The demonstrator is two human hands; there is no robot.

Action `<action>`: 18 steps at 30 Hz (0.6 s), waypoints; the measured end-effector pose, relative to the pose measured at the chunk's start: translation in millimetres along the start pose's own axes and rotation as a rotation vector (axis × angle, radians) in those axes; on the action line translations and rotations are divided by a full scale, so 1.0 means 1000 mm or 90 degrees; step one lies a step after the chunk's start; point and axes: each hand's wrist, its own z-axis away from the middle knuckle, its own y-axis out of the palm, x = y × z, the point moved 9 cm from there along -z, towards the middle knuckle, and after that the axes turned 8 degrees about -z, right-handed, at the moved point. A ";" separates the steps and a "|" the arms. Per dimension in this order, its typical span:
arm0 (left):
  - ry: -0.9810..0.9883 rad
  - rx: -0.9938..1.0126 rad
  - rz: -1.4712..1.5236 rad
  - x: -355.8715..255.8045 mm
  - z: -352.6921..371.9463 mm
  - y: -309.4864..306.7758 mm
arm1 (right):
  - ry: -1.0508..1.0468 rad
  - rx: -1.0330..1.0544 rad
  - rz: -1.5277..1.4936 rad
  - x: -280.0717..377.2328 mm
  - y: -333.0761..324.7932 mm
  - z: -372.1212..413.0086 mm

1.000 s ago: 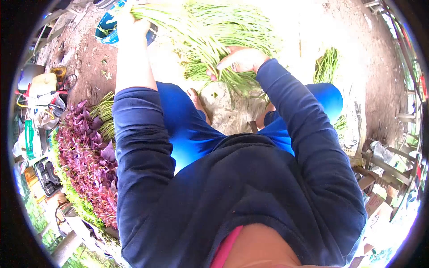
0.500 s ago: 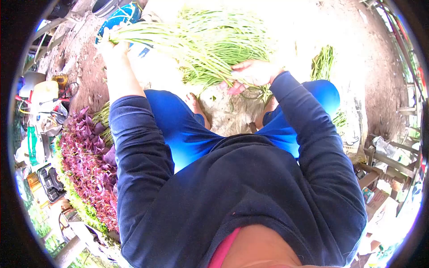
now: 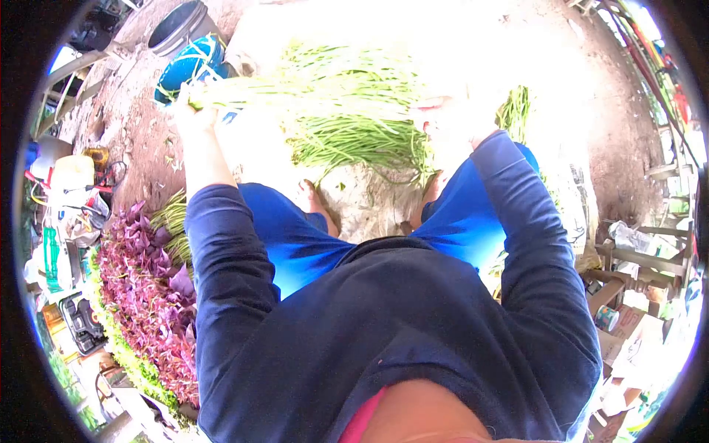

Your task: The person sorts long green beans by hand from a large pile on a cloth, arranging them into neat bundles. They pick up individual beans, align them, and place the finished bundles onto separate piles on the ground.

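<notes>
My left hand (image 3: 195, 105), at the upper left, is closed round one end of a bunch of long green beans (image 3: 258, 90). The bunch stretches level to the right, pale in the glare. At its far end is my right hand (image 3: 449, 118), its fingers curled about the bean tips; strong light washes out their detail. Beneath the held bunch, a broad pile of long green beans (image 3: 354, 140) lies on the pale ground sheet in front of my feet.
A blue bucket (image 3: 181, 68) with strips hanging over it stands beyond my left hand, near a dark bucket (image 3: 177, 28). Purple leafy bundles (image 3: 144, 288) lie at my left. A smaller bean bunch (image 3: 515, 114) lies right. Boxes (image 3: 624, 332) stand at lower right.
My right hand has moved right along the bunch to its far end, and the held beans now run straighter and more level. My left hand keeps its hold. The view has tilted slightly upward.
</notes>
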 end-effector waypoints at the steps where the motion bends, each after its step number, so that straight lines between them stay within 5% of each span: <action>1: -0.013 -0.003 0.012 0.012 0.000 -0.003 | 0.153 -0.046 -0.228 -0.023 -0.007 0.004; 4: -0.040 -0.004 0.006 0.042 0.005 -0.009 | 0.234 -0.161 -0.513 -0.028 -0.032 0.019; 6: -0.112 -0.039 0.021 0.066 0.015 -0.019 | 0.411 -0.045 -0.554 -0.038 -0.018 0.026; 10: -0.173 0.040 0.075 0.100 0.001 -0.038 | 0.468 -0.038 -0.557 -0.029 -0.016 0.031; 11: -0.174 0.039 0.078 0.109 -0.003 -0.043 | 0.501 -0.001 -0.434 -0.015 -0.023 0.030; 12: -0.156 0.024 0.087 0.111 -0.002 -0.045 | 0.529 0.035 -0.311 -0.008 -0.029 0.031; 18: -0.170 -0.088 0.060 0.127 0.039 -0.045 | 0.540 0.017 -0.283 -0.005 -0.041 0.033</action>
